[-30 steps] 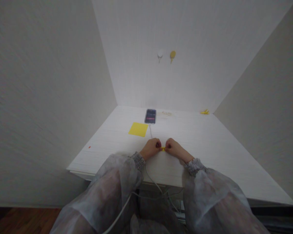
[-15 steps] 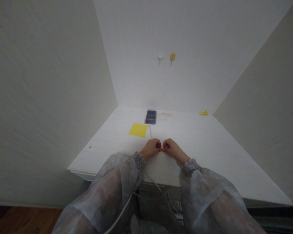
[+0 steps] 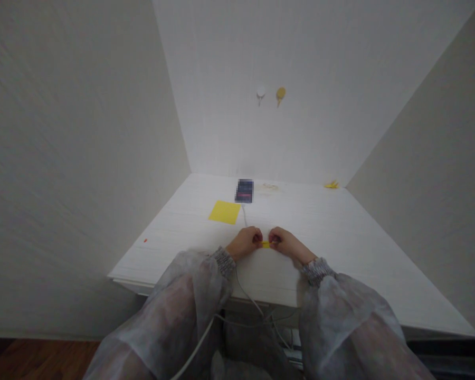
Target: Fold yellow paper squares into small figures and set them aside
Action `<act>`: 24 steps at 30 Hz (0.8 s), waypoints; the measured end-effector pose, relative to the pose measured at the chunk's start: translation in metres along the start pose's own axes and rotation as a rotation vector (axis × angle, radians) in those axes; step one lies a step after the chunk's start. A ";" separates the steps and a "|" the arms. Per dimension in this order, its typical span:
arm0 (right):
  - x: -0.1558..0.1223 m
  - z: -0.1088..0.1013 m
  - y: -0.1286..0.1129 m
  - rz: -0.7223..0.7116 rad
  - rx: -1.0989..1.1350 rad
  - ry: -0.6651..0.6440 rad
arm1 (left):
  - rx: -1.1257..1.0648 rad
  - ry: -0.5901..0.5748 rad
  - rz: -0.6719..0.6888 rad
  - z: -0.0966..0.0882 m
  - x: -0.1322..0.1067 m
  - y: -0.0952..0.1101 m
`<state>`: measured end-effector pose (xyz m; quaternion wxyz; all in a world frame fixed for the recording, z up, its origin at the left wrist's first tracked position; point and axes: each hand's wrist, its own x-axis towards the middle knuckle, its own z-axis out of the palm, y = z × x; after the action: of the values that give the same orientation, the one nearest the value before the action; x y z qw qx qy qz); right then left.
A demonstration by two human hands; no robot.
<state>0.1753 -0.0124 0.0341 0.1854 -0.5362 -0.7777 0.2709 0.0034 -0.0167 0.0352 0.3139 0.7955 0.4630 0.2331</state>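
Between my two hands, low over the white table, is a small narrow piece of yellow paper (image 3: 265,244). My left hand (image 3: 246,241) pinches its left end with closed fingers. At the other end, the fingers of my right hand (image 3: 287,244) are closed on it too. Only the short middle stretch of the paper shows; its ends are hidden by my fingers. A flat yellow paper sheet (image 3: 224,212) lies on the table beyond my left hand.
A phone-like device (image 3: 244,191), blurred out, lies near the back wall with a white cable (image 3: 244,215) running from it. A folded yellow paper piece (image 3: 331,185) lies at the back right. Two hooks, one white (image 3: 260,93) and one yellow (image 3: 281,94), hang on the wall.
My right hand has shifted slightly to the right, away from my left hand. More of the yellow paper shows between them.
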 end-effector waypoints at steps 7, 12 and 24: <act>0.000 0.001 -0.001 0.008 0.038 0.019 | 0.009 0.027 -0.001 0.000 0.000 0.004; -0.003 -0.003 -0.007 0.011 0.090 -0.016 | 0.003 0.028 0.001 -0.003 -0.003 0.004; 0.005 0.006 -0.006 0.014 0.023 0.035 | -0.036 -0.018 -0.012 -0.003 0.001 0.002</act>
<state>0.1656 -0.0112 0.0330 0.2032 -0.5440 -0.7674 0.2717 0.0026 -0.0152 0.0388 0.3340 0.7889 0.4606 0.2323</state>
